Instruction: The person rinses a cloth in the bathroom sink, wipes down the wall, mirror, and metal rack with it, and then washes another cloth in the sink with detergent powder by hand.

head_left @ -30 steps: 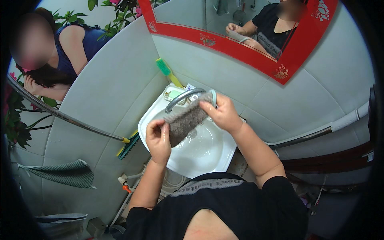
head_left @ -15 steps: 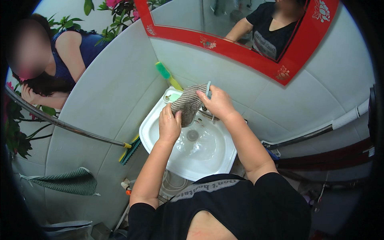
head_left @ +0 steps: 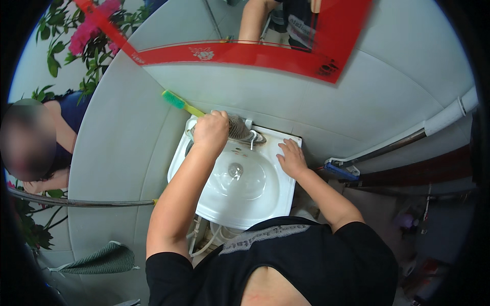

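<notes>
Two bare hands work at a white sink (head_left: 280,191) in the centre of the frame, seen from above. The left hand (head_left: 212,131), just left of centre, is closed with fingers curled around a grey-brown striped cloth (head_left: 238,127); the cloth shows on its right side, bunched along the back of the sink near the wall. The right hand (head_left: 292,159), right of centre, holds nothing: its fingers are spread, palm down, at the sink's right rim near the back corner. Below the cloth, a round drain (head_left: 235,170) sits in the basin.

A brush (head_left: 184,104) with green bristles and a yellow handle leans behind the sink, up and left of the left hand. Across the top of the frame runs a mirror with a red frame (head_left: 229,54), reflecting part of the person. At the upper left, a wall picture shows pink flowers (head_left: 84,38). A dark green cloth (head_left: 104,259) hangs at the lower left. The person's black shirt (head_left: 326,260) fills the lower middle.
</notes>
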`<state>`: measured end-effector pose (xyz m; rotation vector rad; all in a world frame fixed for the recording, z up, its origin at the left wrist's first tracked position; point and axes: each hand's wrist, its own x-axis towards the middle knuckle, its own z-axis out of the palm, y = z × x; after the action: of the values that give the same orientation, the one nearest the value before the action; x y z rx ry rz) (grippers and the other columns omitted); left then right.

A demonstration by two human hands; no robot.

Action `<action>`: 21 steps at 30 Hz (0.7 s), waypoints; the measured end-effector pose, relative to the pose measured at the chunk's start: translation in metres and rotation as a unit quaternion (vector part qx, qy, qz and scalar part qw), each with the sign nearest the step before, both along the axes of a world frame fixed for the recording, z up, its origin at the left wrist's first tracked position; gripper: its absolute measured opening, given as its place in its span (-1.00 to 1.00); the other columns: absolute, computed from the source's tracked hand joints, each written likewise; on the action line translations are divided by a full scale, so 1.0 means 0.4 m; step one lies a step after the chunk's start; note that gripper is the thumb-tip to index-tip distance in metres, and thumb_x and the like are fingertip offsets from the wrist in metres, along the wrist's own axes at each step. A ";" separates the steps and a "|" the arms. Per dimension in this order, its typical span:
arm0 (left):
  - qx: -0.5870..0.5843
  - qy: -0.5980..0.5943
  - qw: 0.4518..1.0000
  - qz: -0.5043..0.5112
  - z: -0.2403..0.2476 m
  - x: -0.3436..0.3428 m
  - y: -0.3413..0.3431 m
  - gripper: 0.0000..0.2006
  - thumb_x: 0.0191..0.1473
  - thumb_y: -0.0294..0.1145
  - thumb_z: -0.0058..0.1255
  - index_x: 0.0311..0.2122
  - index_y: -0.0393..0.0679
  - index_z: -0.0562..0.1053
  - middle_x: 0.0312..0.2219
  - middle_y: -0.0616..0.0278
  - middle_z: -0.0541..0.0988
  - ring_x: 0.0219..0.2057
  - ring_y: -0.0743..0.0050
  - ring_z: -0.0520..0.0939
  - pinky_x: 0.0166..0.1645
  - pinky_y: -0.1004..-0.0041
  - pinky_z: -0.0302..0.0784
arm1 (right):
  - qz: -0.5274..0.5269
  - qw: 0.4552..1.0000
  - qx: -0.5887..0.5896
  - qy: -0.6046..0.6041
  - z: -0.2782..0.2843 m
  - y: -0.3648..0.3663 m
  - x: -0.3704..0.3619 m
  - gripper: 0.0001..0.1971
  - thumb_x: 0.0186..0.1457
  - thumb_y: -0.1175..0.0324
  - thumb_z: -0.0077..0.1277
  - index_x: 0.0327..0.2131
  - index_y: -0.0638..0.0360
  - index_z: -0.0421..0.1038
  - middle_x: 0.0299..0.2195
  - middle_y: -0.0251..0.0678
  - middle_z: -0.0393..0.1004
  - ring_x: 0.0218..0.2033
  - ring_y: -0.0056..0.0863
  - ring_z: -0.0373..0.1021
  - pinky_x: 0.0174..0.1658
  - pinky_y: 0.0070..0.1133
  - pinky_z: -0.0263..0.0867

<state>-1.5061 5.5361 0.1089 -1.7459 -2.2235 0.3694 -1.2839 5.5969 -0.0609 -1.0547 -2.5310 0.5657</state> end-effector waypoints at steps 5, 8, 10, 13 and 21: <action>-0.187 0.101 0.975 -0.062 -0.064 0.032 0.101 -0.83 -0.10 -0.33 -0.16 -0.41 -0.13 0.43 -0.44 0.22 0.50 -0.42 0.33 0.53 -0.34 0.37 0.39 | 0.020 0.998 0.004 -0.062 -0.064 -0.017 0.002 -0.49 -0.02 0.19 -0.17 0.01 0.16 0.09 0.11 -0.20 -0.08 0.17 -0.30 -0.27 0.16 -0.41 -0.33; -0.289 0.151 0.941 -0.094 -0.139 0.039 0.126 -0.77 -0.10 -0.30 -0.18 -0.36 -0.11 0.47 -0.35 0.17 0.51 -0.35 0.30 0.53 -0.26 0.26 0.35 | 0.024 0.998 0.002 -0.055 -0.058 -0.019 0.001 -0.50 -0.03 0.20 -0.16 0.01 0.15 0.10 0.11 -0.21 -0.07 0.17 -0.30 -0.25 0.15 -0.41 -0.31; -0.347 0.186 0.913 -0.107 -0.193 0.038 0.140 -0.74 -0.09 -0.28 -0.20 -0.32 -0.11 0.48 -0.31 0.14 0.50 -0.30 0.26 0.51 -0.21 0.19 0.31 | 0.023 0.998 0.002 -0.050 -0.060 -0.018 0.002 -0.50 -0.03 0.19 -0.16 0.00 0.15 0.11 0.10 -0.21 -0.06 0.17 -0.30 -0.25 0.15 -0.41 -0.31; -0.382 0.224 0.890 -0.110 -0.244 0.033 0.141 -0.72 -0.07 -0.26 -0.22 -0.29 -0.12 0.46 -0.29 0.12 0.49 -0.27 0.23 0.49 -0.19 0.16 0.29 | 0.020 0.999 0.003 -0.047 -0.060 -0.019 0.001 -0.50 -0.03 0.18 -0.17 0.00 0.14 0.12 0.10 -0.23 -0.05 0.16 -0.31 -0.24 0.15 -0.41 -0.30; -0.318 0.280 0.898 -0.122 -0.284 0.021 0.132 -0.66 -0.03 -0.22 -0.26 -0.20 -0.15 0.42 -0.23 0.07 0.45 -0.17 0.16 0.43 -0.13 0.08 0.22 | 0.006 0.999 0.005 -0.046 -0.067 -0.008 0.009 -0.51 -0.03 0.17 -0.18 0.00 0.12 0.12 0.10 -0.25 -0.04 0.16 -0.32 -0.22 0.15 -0.41 -0.29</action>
<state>-1.4975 5.5888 -0.0047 -1.8412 -1.5279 1.4563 -1.2804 5.5938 -0.0876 -1.0850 -2.6190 0.5183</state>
